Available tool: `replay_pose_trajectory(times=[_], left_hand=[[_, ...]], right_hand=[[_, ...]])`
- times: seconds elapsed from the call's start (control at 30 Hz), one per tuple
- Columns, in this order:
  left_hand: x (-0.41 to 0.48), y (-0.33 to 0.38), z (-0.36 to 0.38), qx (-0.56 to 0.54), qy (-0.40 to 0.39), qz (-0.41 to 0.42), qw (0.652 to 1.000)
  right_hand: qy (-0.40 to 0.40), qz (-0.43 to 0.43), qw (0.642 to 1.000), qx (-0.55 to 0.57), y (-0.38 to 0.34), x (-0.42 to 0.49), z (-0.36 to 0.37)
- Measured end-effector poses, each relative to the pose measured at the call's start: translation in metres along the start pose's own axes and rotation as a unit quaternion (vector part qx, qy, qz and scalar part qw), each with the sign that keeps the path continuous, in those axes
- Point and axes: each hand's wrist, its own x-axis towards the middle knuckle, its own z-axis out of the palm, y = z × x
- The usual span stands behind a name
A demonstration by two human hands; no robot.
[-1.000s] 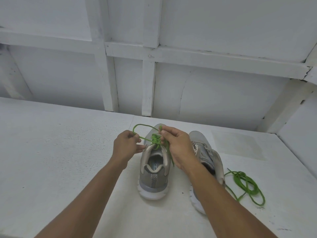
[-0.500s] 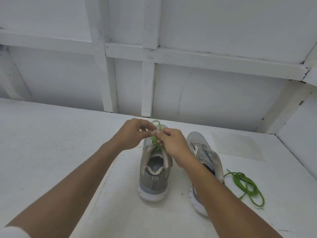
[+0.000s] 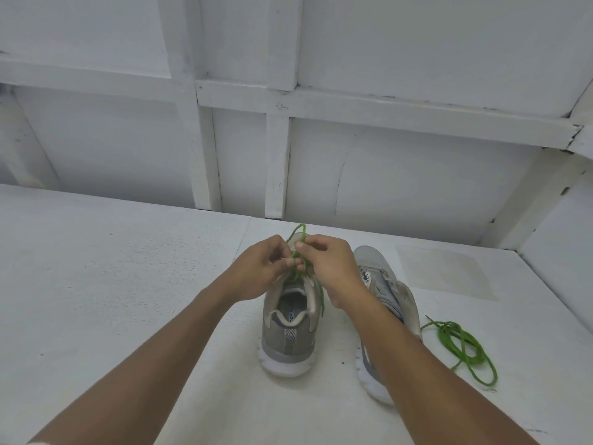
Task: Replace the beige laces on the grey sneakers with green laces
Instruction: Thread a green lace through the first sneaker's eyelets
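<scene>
Two hands meet over the tongue of the laced shoe point(image 3: 287, 335), which stands heel toward the viewer at the centre of the white table point(image 3: 112, 284). The left hand point(image 3: 261, 268) and the right hand point(image 3: 330, 268) both have their fingers curled in, pinching the green lace point(image 3: 297, 233) between fingertips that nearly touch. A small loop of the lace rises at 12 o'clock above the knuckles, and one end hangs down the shoe's collar at about 5 o'clock from the hands. The knot or crossing itself is hidden by the fingers, as are the eyelets and toe.

The second shoe point(image 3: 382, 277) lies at 3 o'clock of the first. The right forearm covers its middle and part of its heel, and its lacing is too blurred to judge. A loose lace point(image 3: 462, 345), also green, lies coiled on the table at 3 o'clock of that shoe, apart from it. A white framed wall point(image 3: 385, 175) closes the table at 12 o'clock. Both forearms are cut off by the lower edge.
</scene>
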Motion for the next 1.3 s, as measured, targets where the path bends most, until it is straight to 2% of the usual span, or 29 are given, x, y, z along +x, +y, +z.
replay_pose_trajectory(times=[0.07,0.2,0.3,0.4,0.47,0.57,0.7,0.77,0.83,0.9,1.0,1.17,1.3], left_hand=[[-0.002,0.0,0.002,0.0,0.019,0.002,1.0],[0.0,0.0,0.006,0.019,0.053,0.013,0.998],[0.001,0.001,0.007,0.044,0.064,0.028,0.997],[0.001,0.003,0.009,0.071,0.068,0.04,0.994],[0.001,0.004,0.009,0.083,0.064,0.042,0.994],[0.0,0.004,0.009,0.096,0.053,0.057,0.992],[-0.002,0.001,0.01,0.067,0.052,0.061,0.995],[-0.002,-0.001,0.011,0.043,0.046,0.051,0.997],[-0.001,-0.004,0.011,0.023,0.042,0.041,0.998],[0.001,-0.006,0.01,0.013,0.038,0.033,0.999],[0.001,-0.005,0.008,0.01,0.03,0.025,0.999],[0.001,-0.002,0.005,0.019,0.02,0.015,1.0],[0.003,-0.006,-0.001,0.004,0.054,-0.039,0.998]], right_hand=[[0.022,0.0,0.999,-0.023,-0.001,-0.001,0.0],[0.042,-0.037,0.988,-0.145,-0.008,-0.004,-0.002],[-0.001,-0.047,0.972,-0.23,-0.015,-0.006,-0.007],[-0.055,-0.042,0.933,-0.352,-0.02,-0.009,-0.01],[-0.056,-0.054,0.916,-0.393,-0.022,-0.012,-0.009],[-0.055,-0.036,0.921,-0.385,-0.024,-0.013,-0.008],[-0.112,0.07,0.967,-0.219,-0.018,-0.007,-0.01],[-0.108,0.071,0.975,-0.18,-0.011,-0.006,-0.011],[-0.07,0.018,0.976,-0.207,-0.004,-0.008,-0.01],[-0.034,-0.081,0.967,-0.238,0.002,-0.009,-0.01],[-0.046,-0.203,0.951,-0.229,0.012,-0.01,-0.012],[-0.039,-0.233,0.95,-0.202,0.018,-0.011,-0.017],[-0.05,-0.24,0.937,-0.25,0.019,-0.016,-0.023]])
